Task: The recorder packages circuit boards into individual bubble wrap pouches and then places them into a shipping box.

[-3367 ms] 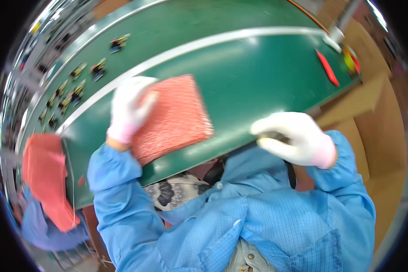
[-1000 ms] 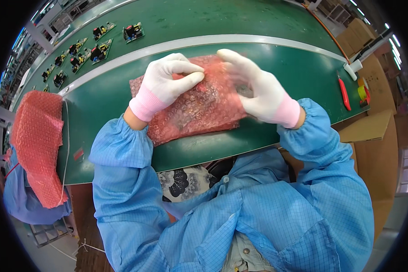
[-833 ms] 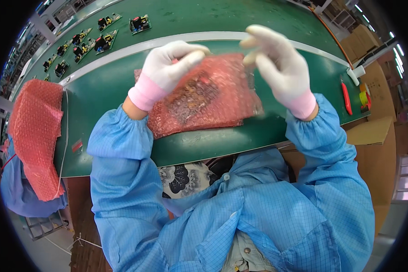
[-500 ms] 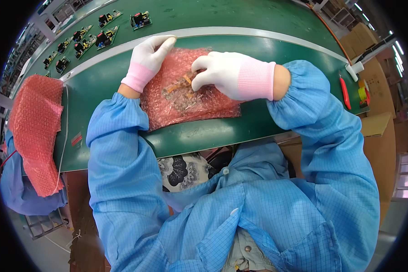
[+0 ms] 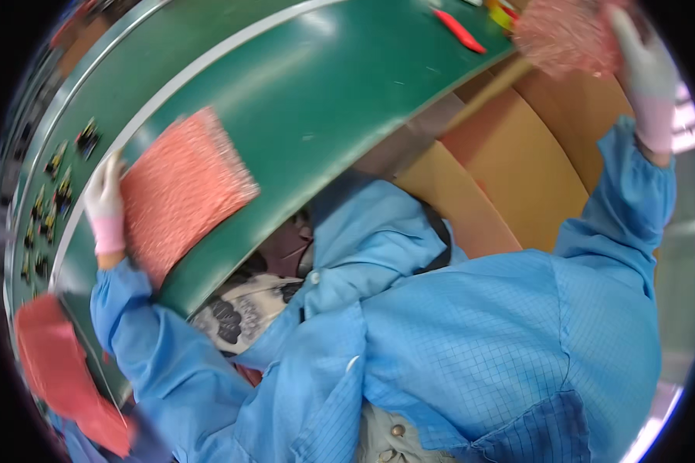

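At the far right, beside the bench, my right hand (image 5: 645, 77) in a white glove with a pink cuff is closed on a crinkled, see-through pink bubble-wrap bag (image 5: 567, 38). It is raised over an open cardboard box (image 5: 517, 147), and whatever is inside the bag is blurred. On the left, my left hand (image 5: 106, 197), gloved alike, touches the left edge of flat pink bubble wrap (image 5: 185, 189) lying on the green bench. Motion smears its fingers, so its grip on that edge is unclear.
Several small circuit boards (image 5: 54, 177) stand on the far-left green surface (image 5: 208, 31), past a pale rail (image 5: 170, 83). More pink bubble wrap (image 5: 50, 343) hangs over the near-left bench end. A red-handled tool (image 5: 459, 32) lies by the bench's right edge.
My right hand has moved from the bench to the far right, carrying the bubble-wrap bag. The view has turned right. My left hand has stayed by the flat bubble wrap.
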Demonstrator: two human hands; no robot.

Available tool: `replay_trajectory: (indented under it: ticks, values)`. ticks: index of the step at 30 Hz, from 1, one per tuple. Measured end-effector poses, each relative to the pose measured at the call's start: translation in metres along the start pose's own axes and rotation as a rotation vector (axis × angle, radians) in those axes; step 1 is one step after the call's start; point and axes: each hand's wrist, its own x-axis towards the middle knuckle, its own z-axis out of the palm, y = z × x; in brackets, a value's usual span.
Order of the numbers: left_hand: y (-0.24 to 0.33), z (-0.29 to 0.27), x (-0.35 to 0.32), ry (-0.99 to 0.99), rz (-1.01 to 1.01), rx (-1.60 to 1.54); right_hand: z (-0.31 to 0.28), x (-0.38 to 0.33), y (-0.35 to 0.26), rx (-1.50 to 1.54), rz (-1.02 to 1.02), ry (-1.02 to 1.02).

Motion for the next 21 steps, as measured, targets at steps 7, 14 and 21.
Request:
replay_trajectory:
  ticks: [7,14,21]
  values:
    - [-0.003,-0.021,0.003,-0.083,-0.081,0.117,-0.031,-0.199,0.165,-0.499,0.515,-0.642]
    - [0.002,-0.014,-0.003,-0.084,-0.149,0.150,-0.069,-0.310,0.186,-0.472,0.847,-1.302]
    - [0.006,-0.007,0.005,-0.067,-0.143,0.143,-0.030,-0.363,0.162,-0.159,0.782,-1.171]
